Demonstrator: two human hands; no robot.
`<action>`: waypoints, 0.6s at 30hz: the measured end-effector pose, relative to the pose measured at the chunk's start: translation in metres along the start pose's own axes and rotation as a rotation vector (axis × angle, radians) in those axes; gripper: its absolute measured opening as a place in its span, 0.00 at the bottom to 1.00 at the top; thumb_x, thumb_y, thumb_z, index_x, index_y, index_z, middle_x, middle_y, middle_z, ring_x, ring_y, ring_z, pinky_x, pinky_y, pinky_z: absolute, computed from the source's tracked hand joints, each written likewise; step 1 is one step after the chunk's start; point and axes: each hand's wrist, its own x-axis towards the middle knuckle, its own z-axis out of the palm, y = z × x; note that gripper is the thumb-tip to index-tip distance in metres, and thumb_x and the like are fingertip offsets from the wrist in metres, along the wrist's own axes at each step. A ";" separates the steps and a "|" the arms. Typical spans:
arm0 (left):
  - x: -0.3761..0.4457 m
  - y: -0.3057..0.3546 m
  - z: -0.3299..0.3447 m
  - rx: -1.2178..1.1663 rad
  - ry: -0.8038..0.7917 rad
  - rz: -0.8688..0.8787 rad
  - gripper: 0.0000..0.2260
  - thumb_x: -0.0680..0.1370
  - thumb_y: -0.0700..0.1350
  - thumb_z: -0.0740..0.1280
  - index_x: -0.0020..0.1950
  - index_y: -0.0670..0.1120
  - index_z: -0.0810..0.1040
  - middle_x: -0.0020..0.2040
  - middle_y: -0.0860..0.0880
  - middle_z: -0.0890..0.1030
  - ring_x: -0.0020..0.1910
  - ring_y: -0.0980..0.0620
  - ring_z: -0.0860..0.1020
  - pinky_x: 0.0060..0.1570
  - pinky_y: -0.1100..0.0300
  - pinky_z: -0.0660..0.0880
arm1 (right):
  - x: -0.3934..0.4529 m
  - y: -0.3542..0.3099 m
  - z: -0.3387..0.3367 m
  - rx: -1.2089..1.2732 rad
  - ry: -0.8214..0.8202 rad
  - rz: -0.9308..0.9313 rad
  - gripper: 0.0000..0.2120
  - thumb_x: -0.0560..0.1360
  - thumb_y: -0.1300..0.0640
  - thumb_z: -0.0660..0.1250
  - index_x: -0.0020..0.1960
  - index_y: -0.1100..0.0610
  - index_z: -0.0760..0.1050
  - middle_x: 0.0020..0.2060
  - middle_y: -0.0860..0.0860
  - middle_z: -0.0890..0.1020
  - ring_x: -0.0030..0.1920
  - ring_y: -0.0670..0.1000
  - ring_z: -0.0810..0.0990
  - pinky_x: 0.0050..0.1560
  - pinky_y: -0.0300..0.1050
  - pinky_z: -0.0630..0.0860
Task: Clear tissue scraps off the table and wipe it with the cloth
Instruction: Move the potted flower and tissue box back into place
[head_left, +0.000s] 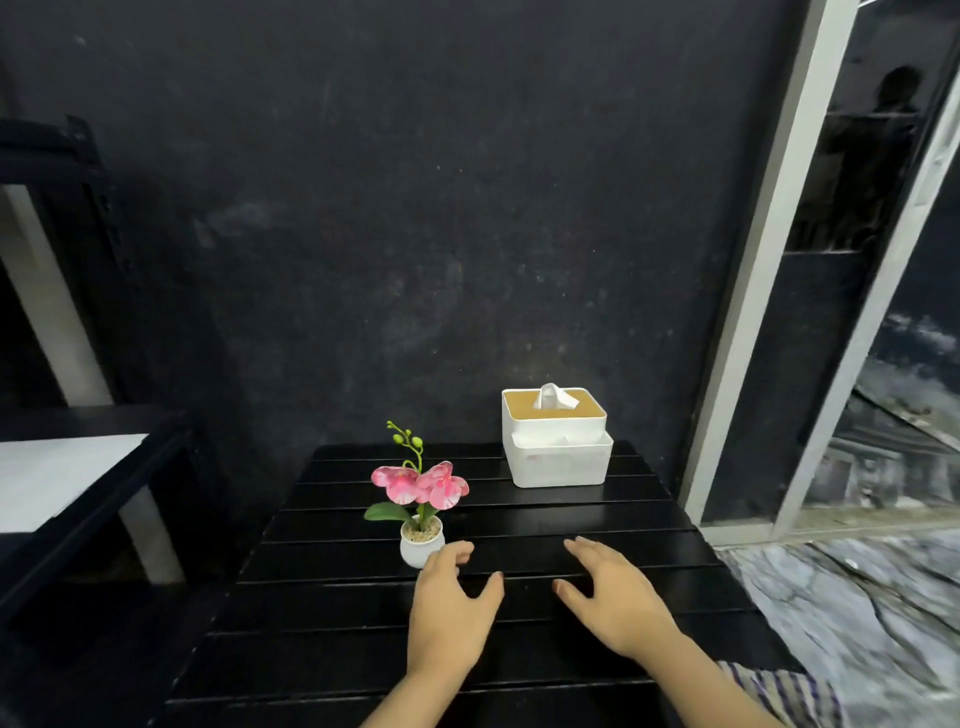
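Left hand (451, 608) and right hand (613, 597), fingers spread, empty, over black slatted table (322, 649); striped fabric (779, 693), possibly the cloth, at near right edge; tissue box (557, 441) at rear.

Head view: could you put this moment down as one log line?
left hand open, empty | right hand open, empty | black slatted table: no scraps or cloth visible | white tissue box at back
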 end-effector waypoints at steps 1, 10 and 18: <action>0.001 0.004 0.005 -0.004 -0.013 0.003 0.19 0.72 0.48 0.71 0.61 0.51 0.72 0.56 0.56 0.74 0.59 0.56 0.72 0.57 0.62 0.69 | 0.000 0.002 -0.004 0.015 0.010 0.008 0.28 0.75 0.44 0.60 0.72 0.51 0.58 0.73 0.48 0.61 0.74 0.48 0.57 0.74 0.45 0.55; 0.056 0.042 0.047 -0.009 -0.063 0.096 0.24 0.72 0.47 0.71 0.66 0.49 0.69 0.60 0.53 0.72 0.61 0.55 0.71 0.59 0.63 0.68 | 0.041 0.025 -0.044 0.179 0.120 0.072 0.30 0.73 0.47 0.65 0.71 0.52 0.60 0.71 0.50 0.66 0.71 0.50 0.63 0.72 0.46 0.60; 0.130 0.062 0.080 0.006 -0.081 0.144 0.29 0.70 0.46 0.72 0.68 0.48 0.66 0.67 0.48 0.68 0.57 0.57 0.68 0.52 0.63 0.65 | 0.103 0.045 -0.065 0.299 0.185 0.068 0.27 0.72 0.54 0.68 0.69 0.52 0.63 0.68 0.52 0.71 0.67 0.54 0.69 0.67 0.49 0.65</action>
